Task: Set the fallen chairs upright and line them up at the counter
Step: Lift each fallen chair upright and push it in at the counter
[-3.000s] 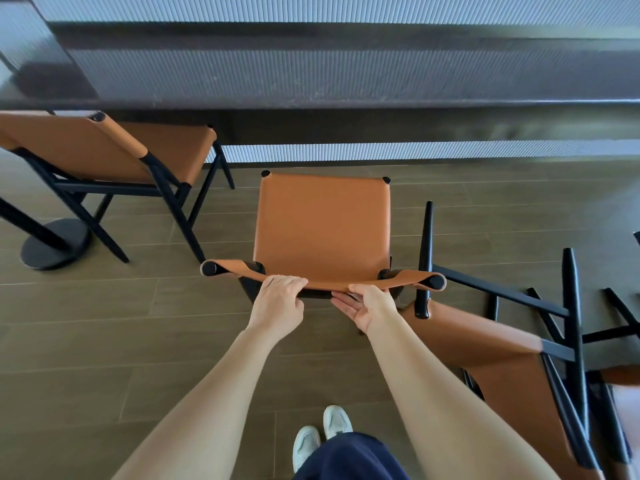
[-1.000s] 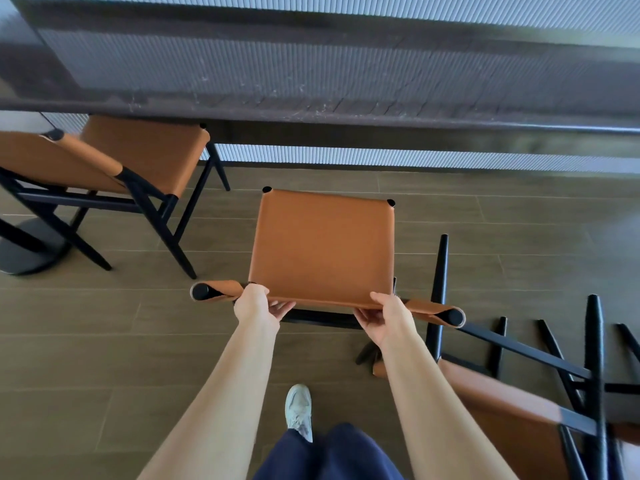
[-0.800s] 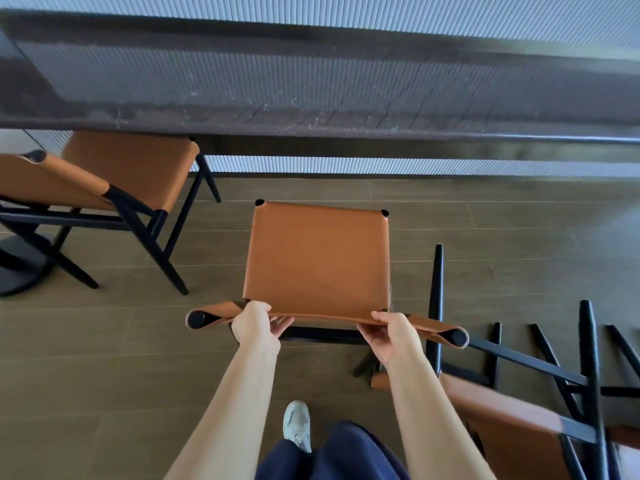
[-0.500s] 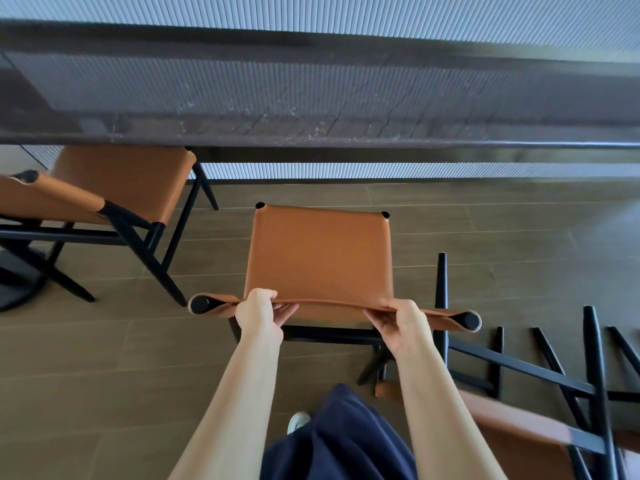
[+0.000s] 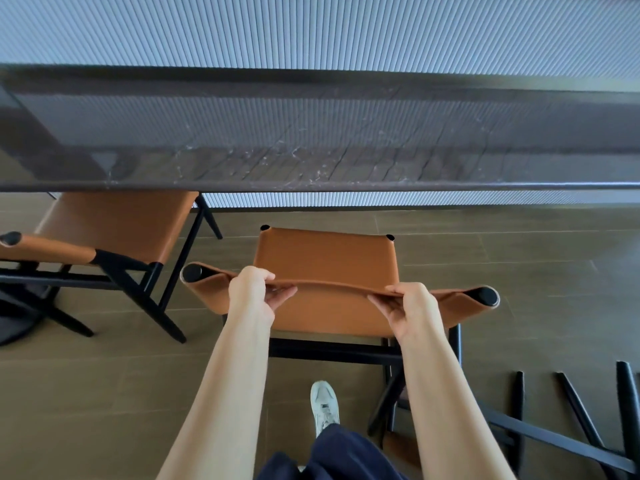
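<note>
The middle chair (image 5: 325, 265) stands upright at the centre of the frame, its tan seat pointing up the frame toward the desk (image 5: 311, 133), and both hands have it by the leather back (image 5: 332, 289). The left hand (image 5: 254, 294) and the right hand (image 5: 410, 308) sit on either side of the back's middle, each with its fingers (image 5: 282, 292) curled round the upper edge, so neither hand is free. The back's long axis runs left to right across the frame, nearly parallel with the desk's near edge, its left end a little higher in the frame than its right. The seat lies directly beyond the hands, and its far edge stops short of the desk edge, whereas the neighbouring chair (image 5: 117, 223) at the left of the frame has its seat tucked partly beneath that edge. The coming move therefore looks like a straight push away from the body, perhaps with a slight twist to square the back. A fallen chair (image 5: 568, 441) lies on the floor (image 5: 86, 393) at the lower right, its black legs pointing up the frame, nearer the right hand than the left.
</note>
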A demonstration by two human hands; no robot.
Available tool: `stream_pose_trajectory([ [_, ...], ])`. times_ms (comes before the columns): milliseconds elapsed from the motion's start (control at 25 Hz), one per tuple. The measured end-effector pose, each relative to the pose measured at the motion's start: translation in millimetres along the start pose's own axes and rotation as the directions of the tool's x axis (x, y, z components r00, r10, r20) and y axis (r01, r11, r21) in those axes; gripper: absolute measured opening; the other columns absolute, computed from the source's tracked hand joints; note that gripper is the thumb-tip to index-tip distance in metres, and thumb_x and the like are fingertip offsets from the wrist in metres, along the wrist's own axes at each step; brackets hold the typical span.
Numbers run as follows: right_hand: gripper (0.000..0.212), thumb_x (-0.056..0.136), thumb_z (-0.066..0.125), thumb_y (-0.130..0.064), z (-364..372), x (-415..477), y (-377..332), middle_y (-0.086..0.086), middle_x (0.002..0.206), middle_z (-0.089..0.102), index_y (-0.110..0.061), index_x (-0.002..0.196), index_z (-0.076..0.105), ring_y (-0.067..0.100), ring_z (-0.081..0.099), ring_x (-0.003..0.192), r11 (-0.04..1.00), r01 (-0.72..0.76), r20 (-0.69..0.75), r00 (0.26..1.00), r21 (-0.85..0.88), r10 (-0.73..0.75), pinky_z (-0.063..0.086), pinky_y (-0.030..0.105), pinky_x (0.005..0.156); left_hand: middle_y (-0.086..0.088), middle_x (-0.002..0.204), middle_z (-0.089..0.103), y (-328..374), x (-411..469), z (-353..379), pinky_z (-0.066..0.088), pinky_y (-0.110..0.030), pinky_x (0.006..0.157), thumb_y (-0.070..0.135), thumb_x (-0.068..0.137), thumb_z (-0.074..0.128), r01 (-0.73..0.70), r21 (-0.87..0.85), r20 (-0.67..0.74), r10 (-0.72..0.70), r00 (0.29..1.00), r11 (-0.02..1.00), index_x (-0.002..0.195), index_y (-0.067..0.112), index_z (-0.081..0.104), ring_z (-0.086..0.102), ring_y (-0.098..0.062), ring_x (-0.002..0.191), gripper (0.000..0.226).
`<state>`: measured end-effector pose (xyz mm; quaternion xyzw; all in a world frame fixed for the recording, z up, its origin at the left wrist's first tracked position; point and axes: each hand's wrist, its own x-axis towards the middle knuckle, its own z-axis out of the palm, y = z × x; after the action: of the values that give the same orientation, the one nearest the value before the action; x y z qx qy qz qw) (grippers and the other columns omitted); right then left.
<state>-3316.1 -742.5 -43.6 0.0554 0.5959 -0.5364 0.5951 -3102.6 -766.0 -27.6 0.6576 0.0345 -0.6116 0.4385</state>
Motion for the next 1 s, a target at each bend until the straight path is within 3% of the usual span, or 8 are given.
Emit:
stream_pose_trajectory([
  [120,0.017,0.084,0.05,0.018,26,12,-27,0.023,0.099,0.058,0.003,0.09,0.055,0.038,0.062,0.095,1.0,-0.014,0.003,1.0,-0.026,0.014,0.057,0.048,0.084,-0.027,0.087,0.066,25,8,22,0.059,-0.035,0.048,-0.003,0.092,0.048,-0.03,0.081,0.03,0.028,0.999,0.996,0.1,-0.005,0.055,0.069,-0.035,0.072,0.011],
  [240,0.017,0.085,0.051,0.017,47,24,-48,0.022,0.097,0.058,0.002,0.092,0.056,0.036,0.063,0.094,0.997,-0.045,0.013,0.999,-0.059,0.046,0.058,0.046,0.082,-0.028,0.09,0.068,44,13,42,0.06,-0.04,0.066,-0.002,0.092,0.049,-0.045,0.098,0.03,0.042,0.999,0.994,0.092,-0.003,0.056,0.071,-0.036,0.077,0.007],
  [560,0.017,0.086,0.051,0.014,78,39,-74,0.024,0.099,0.059,0.005,0.1,0.057,0.038,0.064,0.099,0.992,-0.06,0.036,0.997,-0.107,0.064,0.059,0.042,0.076,-0.025,0.085,0.065,77,13,80,0.058,-0.042,0.078,0.001,0.095,0.048,-0.034,0.158,-0.037,0.04,0.998,0.987,0.083,0.0,0.053,0.068,-0.038,0.09,0.014],
  [680,0.018,0.086,0.05,0.014,89,46,-81,0.023,0.096,0.058,0.007,0.101,0.057,0.04,0.064,0.1,0.991,-0.069,-0.004,0.998,-0.111,0.068,0.059,0.038,0.066,-0.025,0.082,0.063,87,17,90,0.056,-0.042,0.087,0.001,0.096,0.048,-0.006,0.184,-0.052,0.016,0.999,0.983,0.082,-0.001,0.054,0.068,-0.036,0.092,0.016],
  [800,0.019,0.086,0.049,0.014,100,52,-88,0.022,0.094,0.057,0.008,0.103,0.057,0.04,0.063,0.103,0.989,-0.069,-0.014,0.998,-0.129,0.068,0.056,0.036,0.059,-0.026,0.081,0.063,98,23,98,0.058,-0.04,0.076,-0.001,0.096,0.046,-0.001,0.215,-0.038,0.009,0.999,0.977,0.084,-0.004,0.055,0.068,-0.036,0.085,0.015],
  [920,0.034,0.086,0.048,0.014,110,59,-94,0.021,0.095,0.056,0.009,0.119,0.054,0.04,0.062,0.103,0.995,-0.027,-0.02,0.999,-0.096,0.025,0.057,0.036,0.057,-0.026,0.08,0.063,108,31,107,0.057,-0.033,0.06,-0.003,0.095,0.045,0.002,0.232,-0.017,0.002,1.0,0.973,0.091,-0.006,0.056,0.066,-0.031,0.062,0.013],
  [1000,0.035,0.086,0.048,0.015,121,61,-98,0.02,0.095,0.056,0.008,0.12,0.053,0.039,0.062,0.1,0.997,0.022,-0.006,1.0,-0.075,-0.023,0.058,0.036,0.057,-0.027,0.086,0.064,117,37,110,0.057,-0.031,0.054,-0.005,0.094,0.045,-0.028,0.216,-0.003,0.03,1.0,0.976,0.1,-0.008,0.057,0.066,-0.03,0.06,0.015],
])
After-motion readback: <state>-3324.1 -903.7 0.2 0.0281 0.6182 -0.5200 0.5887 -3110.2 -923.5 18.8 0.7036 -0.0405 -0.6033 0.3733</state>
